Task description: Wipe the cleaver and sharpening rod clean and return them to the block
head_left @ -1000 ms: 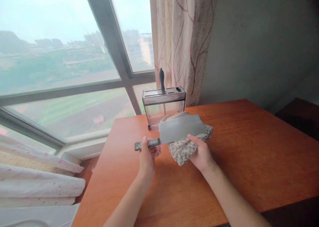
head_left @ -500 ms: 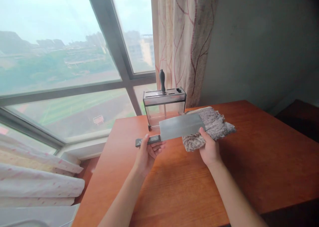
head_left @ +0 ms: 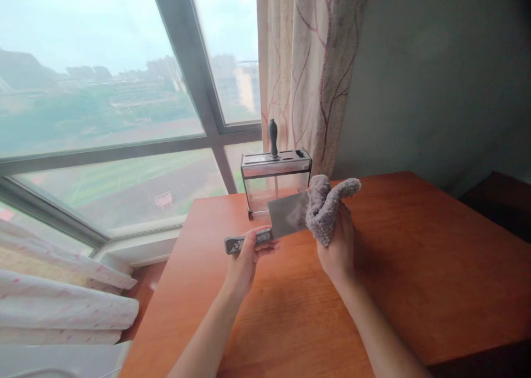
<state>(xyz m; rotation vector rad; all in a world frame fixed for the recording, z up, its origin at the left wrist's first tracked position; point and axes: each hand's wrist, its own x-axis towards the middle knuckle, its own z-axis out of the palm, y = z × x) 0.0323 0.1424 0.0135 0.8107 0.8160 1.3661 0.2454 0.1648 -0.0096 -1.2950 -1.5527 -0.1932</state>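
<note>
Head view: left hand (head_left: 248, 256) grasps cleaver (head_left: 286, 217) by handle (head_left: 232, 246), blade (head_left: 282, 215) pointing toward two o'clock, long axis eight-to-two; right hand (head_left: 341, 248), nearer blade's far end, clutches bunched cloth (head_left: 321, 217) over it. Clear-walled holder (head_left: 269, 169) stands at left hand's one o'clock.

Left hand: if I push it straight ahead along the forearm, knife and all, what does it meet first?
Most likely the clear holder, beyond the knife in the left hand; the gap between them is hard to judge.
</note>
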